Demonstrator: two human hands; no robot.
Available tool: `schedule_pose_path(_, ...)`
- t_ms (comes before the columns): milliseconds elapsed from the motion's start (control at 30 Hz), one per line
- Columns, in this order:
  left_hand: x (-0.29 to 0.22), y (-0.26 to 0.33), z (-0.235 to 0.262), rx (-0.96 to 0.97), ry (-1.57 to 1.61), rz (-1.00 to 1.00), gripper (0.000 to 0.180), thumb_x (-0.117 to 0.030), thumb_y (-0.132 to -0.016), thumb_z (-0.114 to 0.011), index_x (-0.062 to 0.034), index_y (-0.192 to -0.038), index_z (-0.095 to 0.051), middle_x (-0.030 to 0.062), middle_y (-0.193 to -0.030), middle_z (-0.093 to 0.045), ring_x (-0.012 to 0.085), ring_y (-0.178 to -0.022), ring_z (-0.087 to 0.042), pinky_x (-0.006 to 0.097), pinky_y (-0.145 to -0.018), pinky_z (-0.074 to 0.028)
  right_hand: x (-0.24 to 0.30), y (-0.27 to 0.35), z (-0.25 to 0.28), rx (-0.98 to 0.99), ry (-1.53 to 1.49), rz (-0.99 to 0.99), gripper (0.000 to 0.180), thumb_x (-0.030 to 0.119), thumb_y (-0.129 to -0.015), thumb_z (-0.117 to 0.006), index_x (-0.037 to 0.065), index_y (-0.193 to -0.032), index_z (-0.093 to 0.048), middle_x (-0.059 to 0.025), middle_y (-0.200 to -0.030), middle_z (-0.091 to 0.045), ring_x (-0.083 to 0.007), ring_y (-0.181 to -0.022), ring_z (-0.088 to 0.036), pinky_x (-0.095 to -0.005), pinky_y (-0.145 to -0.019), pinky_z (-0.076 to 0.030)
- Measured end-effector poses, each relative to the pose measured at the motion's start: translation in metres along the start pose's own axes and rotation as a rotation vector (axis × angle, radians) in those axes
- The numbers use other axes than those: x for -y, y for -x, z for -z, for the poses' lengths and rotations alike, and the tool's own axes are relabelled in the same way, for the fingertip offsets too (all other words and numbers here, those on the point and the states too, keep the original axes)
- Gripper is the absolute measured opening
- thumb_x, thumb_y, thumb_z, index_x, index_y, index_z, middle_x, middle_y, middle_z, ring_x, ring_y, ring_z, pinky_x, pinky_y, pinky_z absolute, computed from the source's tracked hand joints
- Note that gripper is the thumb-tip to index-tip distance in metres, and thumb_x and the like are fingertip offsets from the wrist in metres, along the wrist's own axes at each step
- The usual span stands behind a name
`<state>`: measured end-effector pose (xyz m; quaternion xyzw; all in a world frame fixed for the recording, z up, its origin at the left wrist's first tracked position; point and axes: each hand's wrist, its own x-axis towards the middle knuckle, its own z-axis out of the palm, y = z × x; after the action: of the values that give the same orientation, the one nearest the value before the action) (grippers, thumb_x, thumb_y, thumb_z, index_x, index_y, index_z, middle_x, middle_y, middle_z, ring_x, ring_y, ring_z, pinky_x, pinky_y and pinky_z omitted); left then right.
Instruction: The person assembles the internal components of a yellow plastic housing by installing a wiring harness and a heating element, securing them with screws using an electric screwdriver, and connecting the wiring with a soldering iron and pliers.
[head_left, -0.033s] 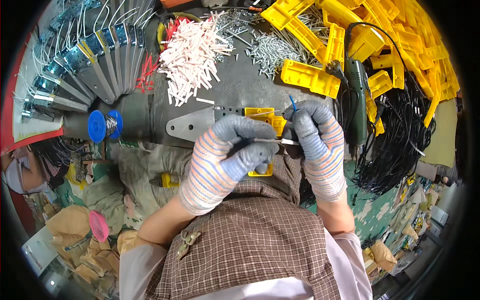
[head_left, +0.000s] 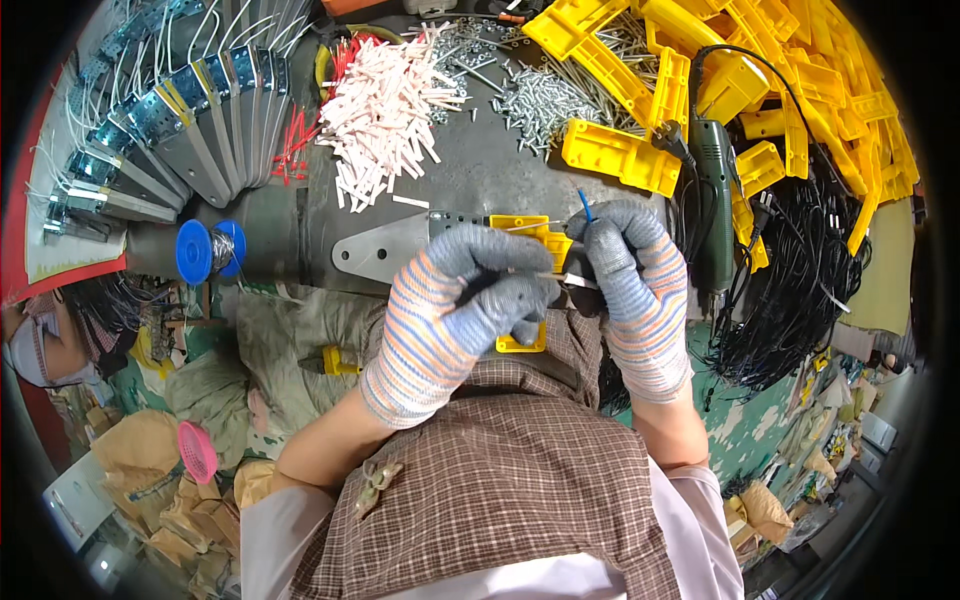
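My left hand [head_left: 445,315], in a striped knit glove with grey fingers, is closed, thumb and forefinger pinching a thin pale wire [head_left: 546,274]. Opposite it, my right hand [head_left: 632,275], gloved alike, grips a short white tube [head_left: 577,280] at the wire's end. A blue wire tip [head_left: 585,206] pokes up above the right fingers. Behind both hands lies a grey metal plate with holes [head_left: 385,247], pointing left. Its right part meets a yellow plastic housing [head_left: 520,222], partly covered by my fingers. Another thin wire runs from there toward the right hand.
White tubes [head_left: 385,110] are heaped beyond the hands, beside loose screws [head_left: 545,105]. Yellow housings [head_left: 620,155] and a green power tool [head_left: 713,190] stand right, near black cables [head_left: 790,290]. A blue spool [head_left: 195,253] and a row of metal plates [head_left: 215,130] are left.
The white tube and pale wire between my hands have tilted slightly, and the left fingertips have shifted a little. The right hand stays almost still.
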<state>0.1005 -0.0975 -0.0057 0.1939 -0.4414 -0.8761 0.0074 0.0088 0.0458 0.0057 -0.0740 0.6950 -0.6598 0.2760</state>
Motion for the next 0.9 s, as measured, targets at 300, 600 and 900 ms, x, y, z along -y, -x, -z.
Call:
schedule_pose_path(300,-0.009,-0.024,0.013,0.006,-0.579,-0.371,0.014,-0.015,-0.079,-0.076,-0.0083,-0.089,-0.069,0.0023,-0.083,-0.06,0.0122,-0.077,-0.061,0.028,-0.067,-0.049,-0.002,0.005,0.009,0.232,0.052,0.044,0.013,0.013,-0.089,-0.066,0.002,-0.095,-0.065,-0.0014,-0.079,-0.059,-0.006,-0.07,-0.05,-0.0235,-0.065,-0.043)
schedule_pose_path(600,-0.039,-0.032,0.054,-0.082,-0.962,-0.792,0.012,-0.014,-0.081,-0.073,-0.0079,-0.089,-0.066,0.0028,-0.08,-0.06,0.015,-0.072,-0.057,0.028,-0.065,-0.048,0.0,0.008,0.006,0.174,0.087,0.019,0.015,0.016,-0.091,-0.065,0.003,-0.098,-0.065,0.0016,-0.076,-0.062,-0.0038,-0.066,-0.052,-0.0208,-0.06,-0.043)
schedule_pose_path(900,-0.004,-0.007,0.006,-0.003,-0.123,-0.126,0.02,-0.011,-0.087,-0.07,-0.0028,-0.104,-0.062,0.0015,-0.091,-0.065,0.0078,-0.086,-0.059,0.023,-0.078,-0.047,-0.007,0.01,-0.008,0.165,0.079,0.129,0.009,0.005,-0.089,-0.065,0.003,-0.097,-0.063,-0.0001,-0.081,-0.063,-0.0045,-0.07,-0.055,-0.0207,-0.065,-0.045)
